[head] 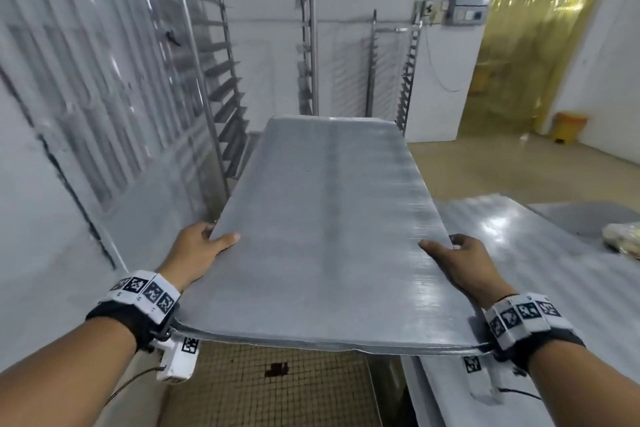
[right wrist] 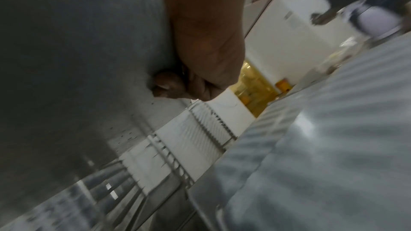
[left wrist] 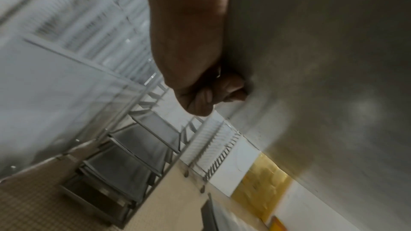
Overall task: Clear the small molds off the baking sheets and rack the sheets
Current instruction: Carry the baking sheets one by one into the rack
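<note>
I hold a bare grey baking sheet [head: 325,229] level in the air, long side pointing away from me, nothing on it. My left hand [head: 204,246] grips its left edge, thumb on top and fingers curled underneath [left wrist: 213,94]. My right hand [head: 457,256] grips the right edge the same way, its fingers [right wrist: 169,87] curled under the sheet's underside [right wrist: 77,59]. Ahead stands a tall metal tray rack [head: 242,80] with angled runners; in the left wrist view its lower levels [left wrist: 133,161] carry sheets. No small molds are in view.
A steel worktable [head: 540,270] lies to my right with a pale bag [head: 623,236] at its far edge. A second rack [head: 394,73] stands by the back wall. A yellow strip curtain [head: 533,45] and yellow bin [head: 568,126] are at right. Another person's legs [right wrist: 347,1] show beyond.
</note>
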